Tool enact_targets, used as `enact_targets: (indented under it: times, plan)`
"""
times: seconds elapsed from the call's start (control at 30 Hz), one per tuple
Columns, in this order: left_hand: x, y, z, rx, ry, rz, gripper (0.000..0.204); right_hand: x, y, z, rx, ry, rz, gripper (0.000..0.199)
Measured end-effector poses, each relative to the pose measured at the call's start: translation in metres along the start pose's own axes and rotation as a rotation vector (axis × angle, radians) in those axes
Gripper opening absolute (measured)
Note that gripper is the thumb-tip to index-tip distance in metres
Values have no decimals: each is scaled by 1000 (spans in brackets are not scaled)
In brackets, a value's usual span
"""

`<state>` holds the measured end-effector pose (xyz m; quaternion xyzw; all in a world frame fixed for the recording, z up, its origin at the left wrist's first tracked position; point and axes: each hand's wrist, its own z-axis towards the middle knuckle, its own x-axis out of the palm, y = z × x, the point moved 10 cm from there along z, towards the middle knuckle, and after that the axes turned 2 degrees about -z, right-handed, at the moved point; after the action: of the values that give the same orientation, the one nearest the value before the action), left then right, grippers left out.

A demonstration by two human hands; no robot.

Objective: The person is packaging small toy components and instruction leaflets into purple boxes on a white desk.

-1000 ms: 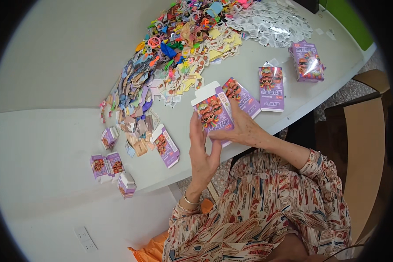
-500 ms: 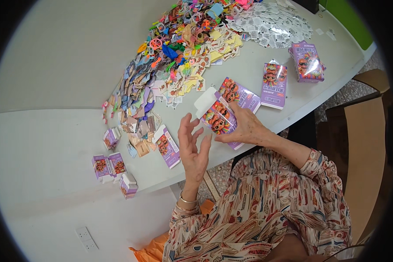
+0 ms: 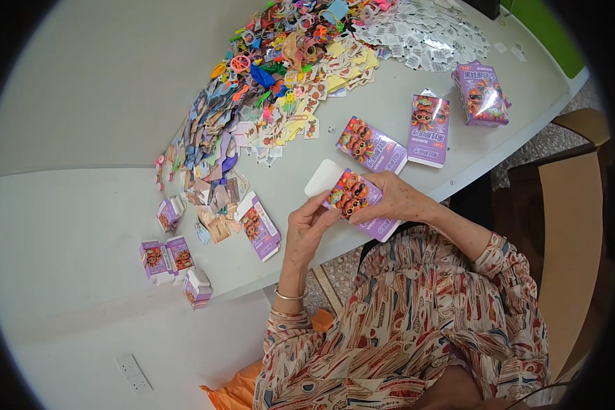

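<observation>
A purple card box (image 3: 354,194) with a colourful cartoon print is held over the table's near edge, its white end flap raised at the upper left. My right hand (image 3: 402,199) wraps round its right side. At the other end, my left hand (image 3: 310,227) pinches the lower left edge; its fingertips are partly hidden. Just beyond lies another purple box (image 3: 372,145), and a further box (image 3: 428,131) lies to its right. Left of my left hand, an open-flapped purple box (image 3: 260,229) lies near the table edge.
Across the back run a heap of small colourful trinkets (image 3: 280,48), loose printed cards (image 3: 215,116) and a pile of small white packets (image 3: 424,37). Stacked purple boxes (image 3: 482,94) stand at the right, small purple boxes (image 3: 167,258) at the left. An open brown carton (image 3: 570,253) is right of me.
My left hand has closed from spread fingers onto the box's left edge. The held box has shifted slightly right, with my right hand still round it.
</observation>
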<state>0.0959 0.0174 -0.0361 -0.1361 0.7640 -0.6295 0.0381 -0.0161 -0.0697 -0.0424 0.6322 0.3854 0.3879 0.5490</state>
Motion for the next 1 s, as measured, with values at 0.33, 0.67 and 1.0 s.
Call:
enact_targets:
  times: [0.33,0.67,1.0]
  plan:
    - [38,-38,8,-38,382,423,85,2,5,-12,11,92,-152,49]
    - [37,-13,1,42,368,468,68,2,-5,-11,-11,99,-143,51]
    - [27,-32,2,31,-97,273,40,-9,-10,-10,-8,-53,-133,51]
